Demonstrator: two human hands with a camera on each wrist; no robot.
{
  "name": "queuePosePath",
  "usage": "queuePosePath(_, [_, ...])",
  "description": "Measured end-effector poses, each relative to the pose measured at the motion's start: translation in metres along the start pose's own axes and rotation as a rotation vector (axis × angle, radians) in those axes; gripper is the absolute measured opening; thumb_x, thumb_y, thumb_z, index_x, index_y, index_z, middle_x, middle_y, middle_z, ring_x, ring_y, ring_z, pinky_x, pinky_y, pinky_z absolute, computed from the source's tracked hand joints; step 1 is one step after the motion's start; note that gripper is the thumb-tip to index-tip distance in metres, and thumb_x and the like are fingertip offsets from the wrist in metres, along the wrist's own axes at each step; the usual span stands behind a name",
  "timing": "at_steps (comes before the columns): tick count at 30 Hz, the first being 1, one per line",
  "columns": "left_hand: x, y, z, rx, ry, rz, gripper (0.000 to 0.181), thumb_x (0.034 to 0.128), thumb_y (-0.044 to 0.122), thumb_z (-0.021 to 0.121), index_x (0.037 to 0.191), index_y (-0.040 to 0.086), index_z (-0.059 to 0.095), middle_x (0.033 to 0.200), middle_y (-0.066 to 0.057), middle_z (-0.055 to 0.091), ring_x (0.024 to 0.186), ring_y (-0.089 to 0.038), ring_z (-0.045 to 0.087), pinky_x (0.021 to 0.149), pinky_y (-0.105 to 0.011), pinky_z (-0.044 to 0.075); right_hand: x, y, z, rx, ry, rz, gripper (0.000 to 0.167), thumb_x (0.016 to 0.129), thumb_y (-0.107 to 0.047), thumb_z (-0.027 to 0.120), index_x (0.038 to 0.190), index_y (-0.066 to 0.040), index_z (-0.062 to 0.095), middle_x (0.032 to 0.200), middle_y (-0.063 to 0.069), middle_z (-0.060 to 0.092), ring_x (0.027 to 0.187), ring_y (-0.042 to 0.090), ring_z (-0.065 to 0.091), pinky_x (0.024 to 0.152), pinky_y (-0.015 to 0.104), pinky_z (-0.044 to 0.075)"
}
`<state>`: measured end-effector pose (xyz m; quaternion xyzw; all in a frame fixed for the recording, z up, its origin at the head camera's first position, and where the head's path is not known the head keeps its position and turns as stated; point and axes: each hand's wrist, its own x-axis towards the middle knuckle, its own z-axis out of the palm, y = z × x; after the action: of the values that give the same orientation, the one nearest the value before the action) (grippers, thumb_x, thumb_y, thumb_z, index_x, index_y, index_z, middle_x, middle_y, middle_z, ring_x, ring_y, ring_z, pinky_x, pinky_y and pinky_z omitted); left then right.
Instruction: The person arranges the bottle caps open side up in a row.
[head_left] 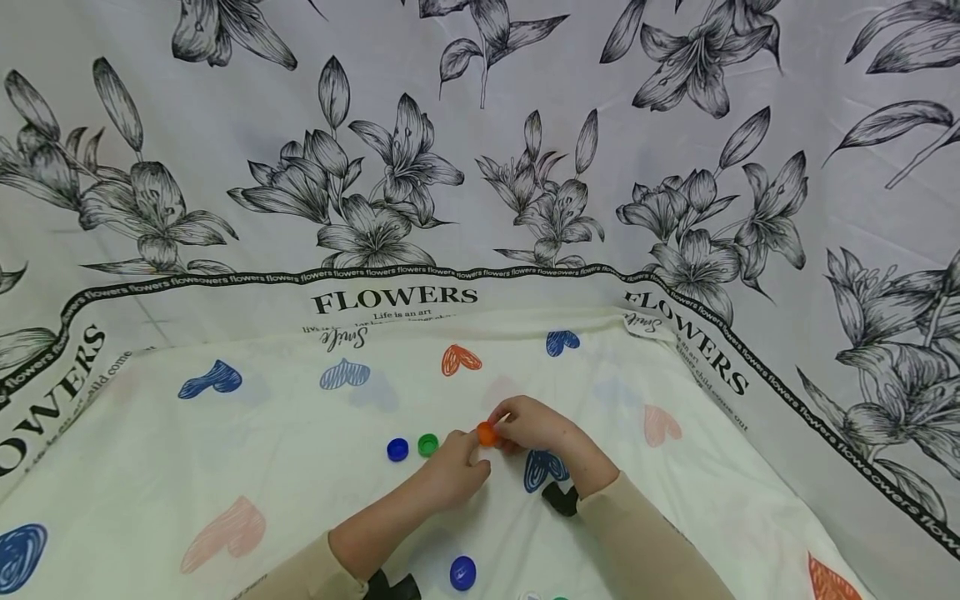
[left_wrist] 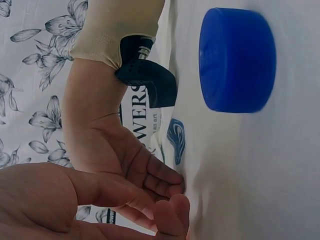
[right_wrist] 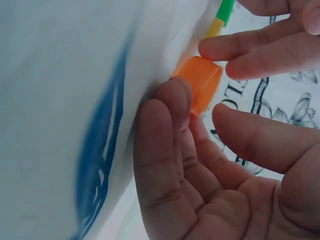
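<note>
An orange bottle cap [head_left: 487, 433] stands on the cloth between my two hands. The fingers of my right hand [head_left: 534, 425] lie against it; in the right wrist view that thumb stands a little apart from the orange cap [right_wrist: 200, 82]. My left hand [head_left: 453, 471] reaches in from the other side, its outstretched fingertips close to the cap's edge; contact is unclear. Left of that hand sit a green cap [head_left: 428, 445] and a blue cap [head_left: 397, 450], side by side. Something yellow [right_wrist: 215, 28] shows behind the orange cap, hidden by my left hand in the head view.
Another blue cap [head_left: 462, 573] lies nearer to me; parts of a white cap and a green one show at the bottom edge. Heart-printed cloth [head_left: 315, 500] covers the surface. A flower-printed curtain [head_left: 480, 183] hangs behind. Black camera mounts [head_left: 560, 498] sit at both wrists.
</note>
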<state>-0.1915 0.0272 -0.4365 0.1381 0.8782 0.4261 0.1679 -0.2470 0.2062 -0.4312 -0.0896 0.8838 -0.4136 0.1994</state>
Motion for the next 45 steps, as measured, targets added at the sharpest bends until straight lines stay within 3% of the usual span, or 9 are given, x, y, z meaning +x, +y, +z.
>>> queuePosePath(6, [-0.001, -0.002, 0.0, -0.024, -0.04, -0.019, 0.057, 0.0993, 0.013, 0.062, 0.145, -0.014, 0.044, 0.124, -0.021, 0.052, 0.078, -0.023, 0.053, 0.058, -0.029, 0.042, -0.002, -0.001, 0.002, -0.016, -0.038, 0.02, 0.02, 0.102, -0.005, 0.058, 0.117, 0.002, 0.069, 0.084, 0.01, 0.068, 0.072, 0.022, 0.063, 0.072, 0.033, 0.057])
queuePosePath(13, [-0.007, -0.003, -0.004, -0.012, -0.045, 0.006, 0.05, 0.101, 0.012, 0.058, 0.143, -0.014, 0.048, 0.137, -0.026, 0.057, 0.083, -0.024, 0.055, 0.06, -0.03, 0.044, -0.007, -0.006, -0.001, -0.073, -0.048, -0.002, 0.03, 0.1, -0.007, 0.062, 0.128, 0.001, 0.064, 0.087, 0.008, 0.067, 0.076, 0.023, 0.063, 0.074, 0.034, 0.056])
queuePosePath(17, [-0.013, -0.004, -0.01, 0.005, -0.059, 0.007, 0.044, 0.1032, 0.012, 0.055, 0.139, -0.013, 0.053, 0.134, -0.025, 0.059, 0.08, -0.023, 0.056, 0.06, -0.031, 0.045, -0.014, -0.012, -0.003, -0.106, -0.031, -0.027, 0.036, 0.098, -0.01, 0.066, 0.132, 0.0, 0.06, 0.091, 0.007, 0.067, 0.079, 0.024, 0.064, 0.074, 0.035, 0.056])
queuePosePath(24, [-0.019, -0.003, -0.034, -0.036, -0.057, 0.168, 0.032, 0.1031, 0.009, 0.056, 0.13, -0.005, 0.063, 0.097, -0.011, 0.068, 0.071, -0.018, 0.061, 0.06, -0.031, 0.047, -0.023, -0.027, -0.003, -0.183, -0.024, -0.127, 0.023, 0.095, -0.011, 0.072, 0.116, -0.004, 0.066, 0.09, 0.002, 0.066, 0.079, 0.019, 0.061, 0.073, 0.033, 0.053])
queuePosePath(27, [-0.024, -0.009, -0.041, -0.045, -0.084, 0.208, 0.022, 0.1004, 0.006, 0.059, 0.119, -0.002, 0.067, 0.095, -0.007, 0.068, 0.076, -0.018, 0.065, 0.064, -0.031, 0.051, -0.031, -0.033, 0.002, -0.242, -0.08, -0.185, 0.014, 0.091, -0.011, 0.078, 0.101, -0.01, 0.069, 0.084, -0.003, 0.063, 0.076, 0.015, 0.057, 0.069, 0.03, 0.049])
queuePosePath(31, [-0.034, -0.02, -0.041, -0.016, -0.175, 0.183, 0.01, 0.0934, 0.007, 0.072, 0.102, 0.005, 0.068, 0.087, 0.0, 0.065, 0.075, -0.017, 0.062, 0.066, -0.03, 0.051, -0.049, -0.039, 0.014, -0.327, -0.243, -0.169, 0.019, 0.083, -0.015, 0.086, 0.084, -0.016, 0.067, 0.075, -0.005, 0.059, 0.071, 0.01, 0.053, 0.063, 0.025, 0.043])
queuePosePath(35, [-0.042, -0.021, -0.034, 0.001, -0.285, 0.11, 0.02, 0.0838, 0.014, 0.084, 0.093, 0.011, 0.067, 0.081, 0.001, 0.063, 0.071, -0.017, 0.059, 0.064, -0.029, 0.048, -0.064, -0.043, 0.029, -0.438, -0.39, -0.122, 0.026, 0.079, -0.023, 0.091, 0.078, -0.019, 0.065, 0.071, -0.007, 0.057, 0.067, 0.008, 0.05, 0.061, 0.023, 0.04])
queuePosePath(40, [-0.052, -0.015, -0.026, 0.085, -0.335, 0.036, 0.025, 0.0772, 0.016, 0.09, 0.086, 0.014, 0.066, 0.075, 0.0, 0.061, 0.066, -0.016, 0.055, 0.06, -0.028, 0.043, -0.072, -0.047, 0.047, -0.581, -0.402, -0.084, 0.03, 0.074, -0.033, 0.093, 0.078, -0.021, 0.066, 0.072, -0.011, 0.059, 0.066, 0.007, 0.051, 0.063, 0.023, 0.042])
queuePosePath(45, [-0.057, -0.02, -0.018, 0.148, -0.349, 0.047, 0.025, 0.0749, 0.013, 0.091, 0.081, 0.015, 0.067, 0.073, 0.002, 0.061, 0.065, -0.014, 0.053, 0.062, -0.027, 0.044, -0.073, -0.049, 0.059, -0.667, -0.378, -0.076, 0.033, 0.073, -0.038, 0.094, 0.079, -0.021, 0.067, 0.073, -0.012, 0.061, 0.068, 0.008, 0.052, 0.067, 0.025, 0.044])
